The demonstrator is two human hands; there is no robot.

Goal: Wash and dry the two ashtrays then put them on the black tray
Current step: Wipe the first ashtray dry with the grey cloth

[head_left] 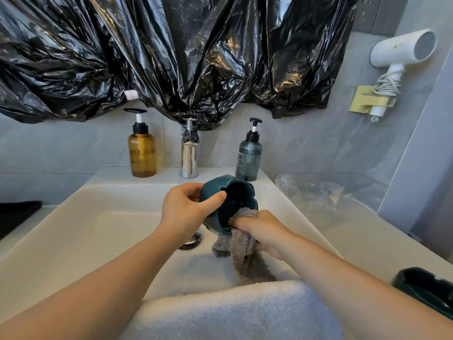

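Observation:
A dark teal ashtray (218, 192) is held tilted on its side over the white sink (98, 217), its opening facing right. My left hand (186, 209) grips its rim, thumb on the edge. My right hand (259, 231) holds a grey cloth (242, 251) and pushes part of it into the ashtray's bowl; the rest of the cloth hangs down into the basin. A second dark ashtray (426, 288) sits on the counter at the right edge, partly cut off. A black tray (14, 217) shows at the far left edge.
A chrome faucet (188, 153) stands behind the basin between an amber pump bottle (142, 153) and a grey pump bottle (248, 158). Black plastic sheeting (171, 57) covers the wall above. A white towel (232, 312) lies over the front rim. Clear plastic wrap (311, 192) lies at right; a hair dryer (397, 52) hangs on the wall.

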